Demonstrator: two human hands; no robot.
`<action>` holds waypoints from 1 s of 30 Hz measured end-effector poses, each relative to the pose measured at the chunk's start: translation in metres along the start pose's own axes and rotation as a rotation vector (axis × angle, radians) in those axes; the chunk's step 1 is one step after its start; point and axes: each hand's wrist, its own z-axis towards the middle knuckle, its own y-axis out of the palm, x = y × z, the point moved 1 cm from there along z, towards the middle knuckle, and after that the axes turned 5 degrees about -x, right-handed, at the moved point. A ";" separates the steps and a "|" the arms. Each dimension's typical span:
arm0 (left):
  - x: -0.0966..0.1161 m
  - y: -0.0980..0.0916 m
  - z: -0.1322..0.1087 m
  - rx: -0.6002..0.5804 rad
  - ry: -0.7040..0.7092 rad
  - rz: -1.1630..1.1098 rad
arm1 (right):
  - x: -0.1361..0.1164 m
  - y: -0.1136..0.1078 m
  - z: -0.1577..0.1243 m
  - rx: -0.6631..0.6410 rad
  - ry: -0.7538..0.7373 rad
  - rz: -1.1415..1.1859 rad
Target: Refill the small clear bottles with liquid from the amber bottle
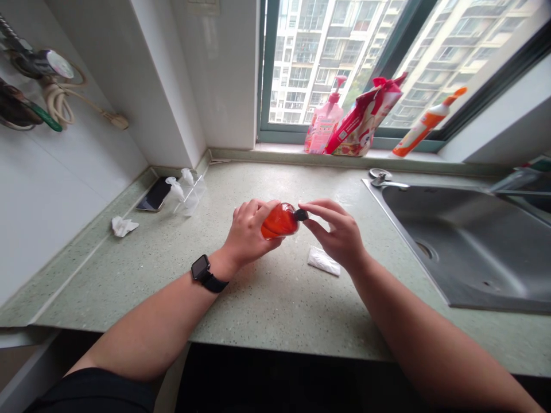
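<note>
Speckled green stone countertop (275, 304): a translucent orange-red bottle (279, 222) is clenched in the left hand (247, 232) over the counter, its small black cap (301, 215) pinched between the fingertips of the right hand (333, 235). A stainless-steel sink (456, 246) lies rightward; a pink pump bottle (323, 123) stands on the windowsill (279, 148) beyond.

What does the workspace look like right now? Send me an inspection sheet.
Surface: speckled green countertop, steel sink to the right.
Job's things: red-filled bottle with dark cap.
Clutter: phone, crumpled tissue, white packet, clear stand.
Grippers: left hand grips the bottle; right hand pinches the cap.
Cables: coiled cord on the left wall.
Surroundings: window; pink pump bottle, red pouch, orange-capped bottle on the sill.
</note>
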 end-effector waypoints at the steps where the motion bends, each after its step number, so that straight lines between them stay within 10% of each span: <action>1: 0.000 0.000 0.000 -0.001 0.000 0.008 | 0.000 0.000 0.000 0.003 -0.029 -0.033; 30: -0.006 0.000 -0.002 0.003 0.023 0.106 | 0.003 -0.008 -0.001 -0.111 -0.056 -0.230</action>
